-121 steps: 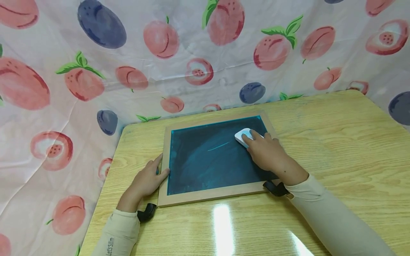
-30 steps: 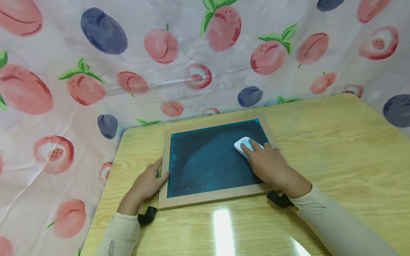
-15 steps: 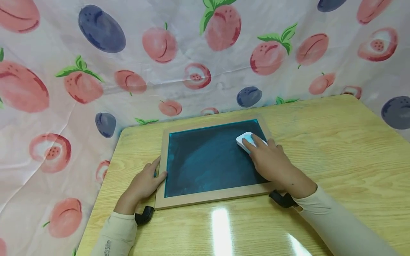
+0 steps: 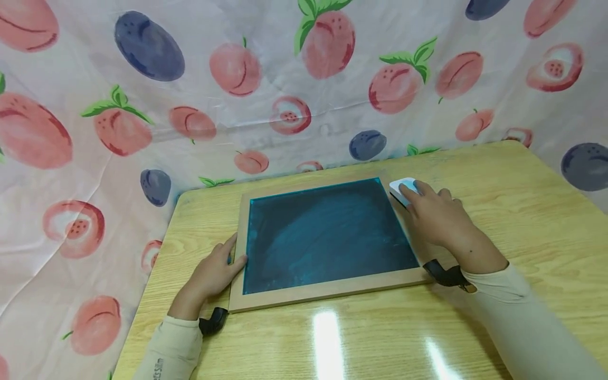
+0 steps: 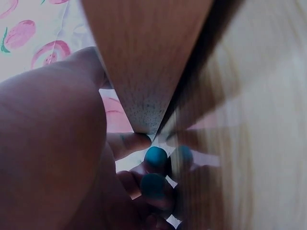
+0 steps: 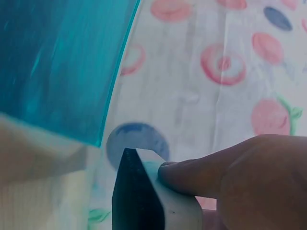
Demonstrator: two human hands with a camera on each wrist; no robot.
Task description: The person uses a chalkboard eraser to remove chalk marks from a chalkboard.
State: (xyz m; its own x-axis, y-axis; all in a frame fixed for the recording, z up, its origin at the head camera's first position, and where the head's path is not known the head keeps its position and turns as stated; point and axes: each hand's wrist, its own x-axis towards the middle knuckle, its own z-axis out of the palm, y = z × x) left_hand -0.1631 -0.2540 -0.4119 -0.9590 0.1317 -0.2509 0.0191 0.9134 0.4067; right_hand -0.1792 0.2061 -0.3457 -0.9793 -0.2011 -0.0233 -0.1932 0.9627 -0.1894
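A wood-framed chalkboard (image 4: 328,237) lies flat, its dark surface smudged with faint teal marks. My left hand (image 4: 215,272) holds the left side of the frame, thumb over the top and index finger along the outer edge. Small teal round ends (image 5: 156,156) show by the left fingers; chalk or stained fingertips, I cannot tell. My right hand (image 4: 439,219) grips a white chalkboard eraser (image 4: 399,186) near the board's upper right corner. In the right wrist view the eraser's black felt (image 6: 136,196) is tilted into sight, apart from the writing surface.
The board lies on a wood-grain table (image 4: 513,221). Behind and to the left hangs a cloth printed with fruit (image 4: 285,63). A black wrist mount (image 4: 446,274) sits under the right wrist, another black mount (image 4: 214,321) by the left.
A thin chalk line on the board, seen 4 seconds ago, is gone. The right hand has moved the eraser right, off the writing surface. My left hand has kept its place.
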